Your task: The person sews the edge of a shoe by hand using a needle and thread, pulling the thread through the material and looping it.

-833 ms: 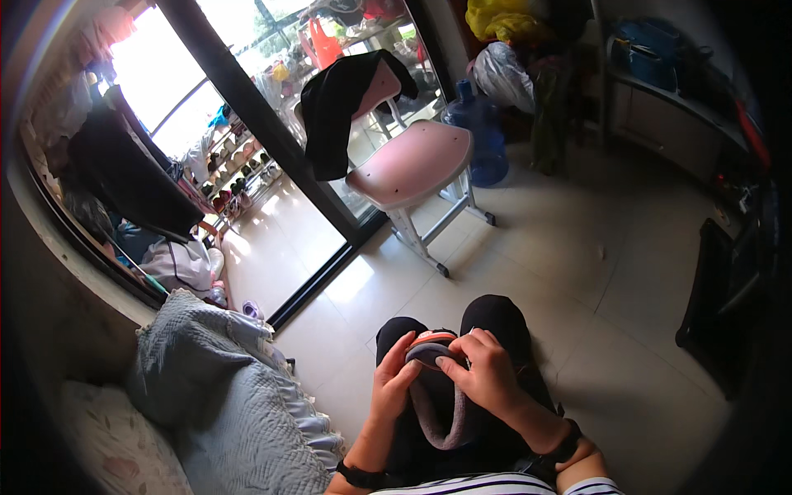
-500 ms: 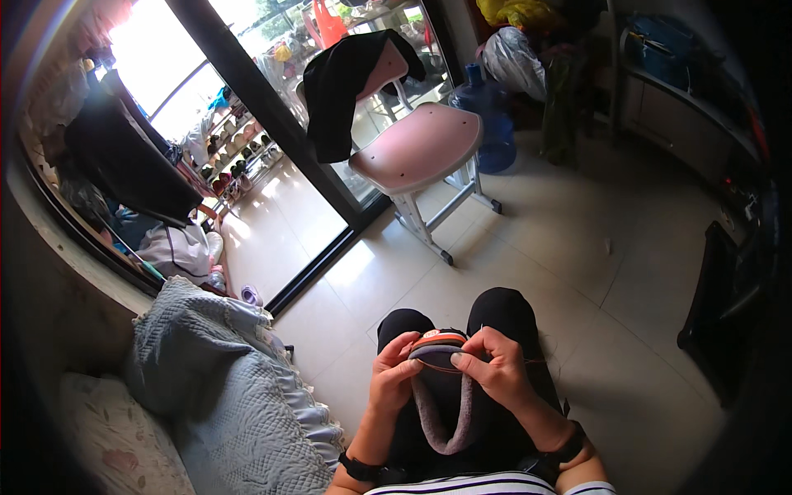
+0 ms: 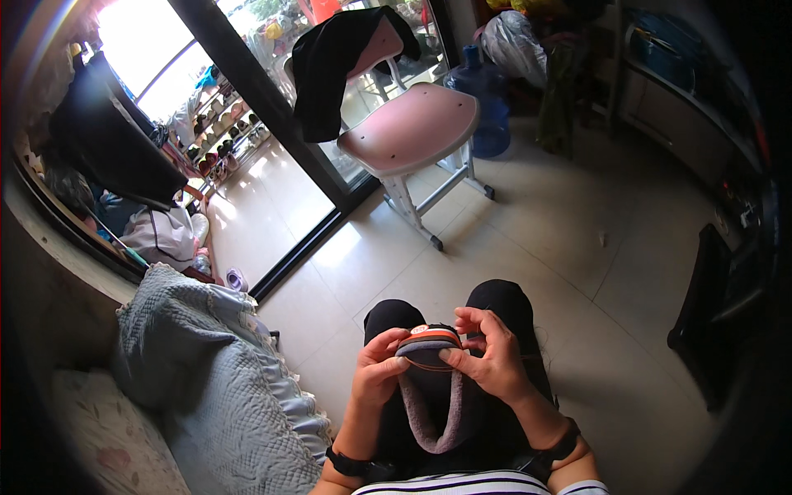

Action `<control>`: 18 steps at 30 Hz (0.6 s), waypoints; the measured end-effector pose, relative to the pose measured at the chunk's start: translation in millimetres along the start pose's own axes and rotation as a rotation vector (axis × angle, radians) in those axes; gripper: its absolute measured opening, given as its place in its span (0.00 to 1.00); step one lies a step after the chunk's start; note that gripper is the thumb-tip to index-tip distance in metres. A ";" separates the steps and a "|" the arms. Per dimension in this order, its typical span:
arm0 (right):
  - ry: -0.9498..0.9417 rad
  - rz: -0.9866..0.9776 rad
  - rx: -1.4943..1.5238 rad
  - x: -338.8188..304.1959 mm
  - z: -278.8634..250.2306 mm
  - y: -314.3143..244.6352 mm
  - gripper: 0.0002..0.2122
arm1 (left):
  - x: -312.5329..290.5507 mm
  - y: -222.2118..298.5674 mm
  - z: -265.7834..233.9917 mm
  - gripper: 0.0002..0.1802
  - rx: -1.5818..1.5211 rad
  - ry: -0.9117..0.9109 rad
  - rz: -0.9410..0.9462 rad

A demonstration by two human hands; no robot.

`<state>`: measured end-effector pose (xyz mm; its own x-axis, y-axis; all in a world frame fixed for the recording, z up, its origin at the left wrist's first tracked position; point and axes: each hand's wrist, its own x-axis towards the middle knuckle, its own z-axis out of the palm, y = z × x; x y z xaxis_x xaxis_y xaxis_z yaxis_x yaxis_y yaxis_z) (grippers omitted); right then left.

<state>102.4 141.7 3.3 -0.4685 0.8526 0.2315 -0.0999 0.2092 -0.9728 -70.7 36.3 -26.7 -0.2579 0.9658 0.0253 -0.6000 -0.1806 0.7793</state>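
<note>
A pink chair draped with a black garment stands near a blue water jug.

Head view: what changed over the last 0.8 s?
Camera tilted down, so the pink chair shifted up-frame. Right hand moved from over the slipper to pinching its front edge; left hand keeps its grip. Slipper stays on the lap.

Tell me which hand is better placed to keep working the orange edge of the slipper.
Probably the right hand: its fingertips pinch the slipper at the orange-trimmed top edge, while the left hand only steadies its side.
</note>
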 end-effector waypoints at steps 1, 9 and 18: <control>-0.073 0.021 0.017 -2.5 -3.3 7.8 0.21 | 0.2 -0.1 -0.7 0.25 -0.004 0.003 0.001; -0.119 0.017 0.018 -2.8 -9.6 7.4 0.16 | -7.3 -4.9 11.5 0.29 0.206 -0.017 0.029; -0.082 0.174 0.110 -12.4 -15.7 -9.4 0.21 | -12.2 4.1 37.3 0.31 0.380 0.005 0.022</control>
<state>122.9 136.6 9.8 -0.5562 0.8287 0.0624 -0.1043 0.0050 -0.9945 -41.8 30.7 -0.5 -0.2725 0.9612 0.0425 -0.2710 -0.1191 0.9552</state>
